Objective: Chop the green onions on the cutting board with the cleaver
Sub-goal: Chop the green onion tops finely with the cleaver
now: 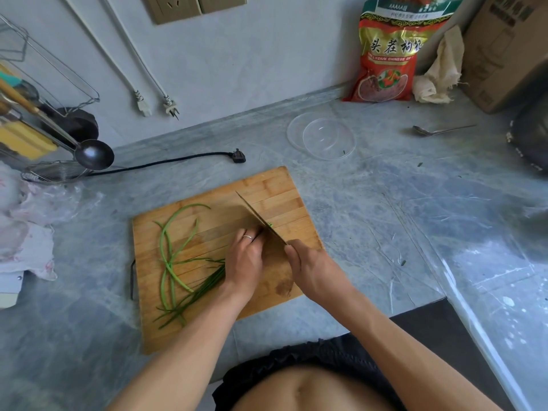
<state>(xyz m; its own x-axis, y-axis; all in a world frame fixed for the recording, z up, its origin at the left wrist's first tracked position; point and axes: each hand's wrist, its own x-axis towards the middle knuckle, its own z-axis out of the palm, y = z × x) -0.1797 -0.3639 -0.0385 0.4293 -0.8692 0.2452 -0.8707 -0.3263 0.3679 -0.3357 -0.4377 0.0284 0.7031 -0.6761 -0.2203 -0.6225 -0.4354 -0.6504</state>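
Head view gives me the wooden cutting board [207, 292] lying on the grey marbled counter [385, 218]. My right hand [314, 268] is wrapped around the handle of the cleaver [261, 219], its blade edge-down across the middle of the board. My left hand [246, 259], ring on one finger, has its fingers curled down on the bunched green onions [178, 268], knuckles right beside the blade. The loose ends of the stalks fan out across the board's left half. A tiny green bit shows just past the blade. Behind the board sit a clear glass bowl [321, 137], a metal spoon [439, 130] and a red snack bag [388, 54] against the wall.
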